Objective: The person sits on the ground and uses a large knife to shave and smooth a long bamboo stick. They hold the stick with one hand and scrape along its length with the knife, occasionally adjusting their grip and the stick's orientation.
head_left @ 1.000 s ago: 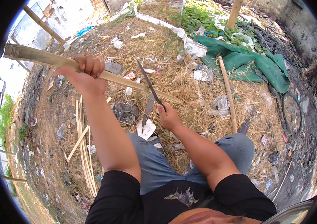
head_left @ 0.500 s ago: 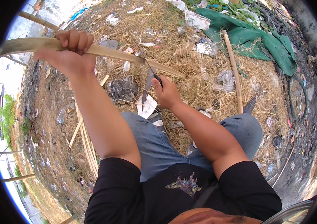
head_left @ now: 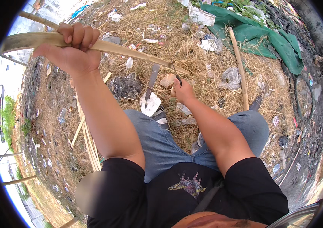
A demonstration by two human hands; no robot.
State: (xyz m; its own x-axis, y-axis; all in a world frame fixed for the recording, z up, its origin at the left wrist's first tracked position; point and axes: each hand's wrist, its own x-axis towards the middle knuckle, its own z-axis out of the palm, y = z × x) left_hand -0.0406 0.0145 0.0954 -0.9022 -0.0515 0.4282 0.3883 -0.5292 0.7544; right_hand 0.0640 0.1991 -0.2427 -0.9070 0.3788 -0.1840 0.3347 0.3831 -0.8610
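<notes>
My left hand is wrapped round a long, curved bamboo strip, which runs from the upper left down toward the middle and tapers at its right end. In my right hand is a knife with a black handle and a narrow, dark blade. That blade points up and crosses the strip close to its thin right end. Between the strip and my left shoe lies a dark, flat blade, its lower end over a piece of white paper.
Long pale strips lie beside my left leg. Close to my right knee rests a bamboo pole, with a green tarp beyond it. Dry straw and scattered litter cover the ground; a brown chunk sits near my right hand.
My right hand and the knife have moved right along the bamboo strip, toward its thin end. My left hand keeps its hold, with the strip's left part slightly higher.
</notes>
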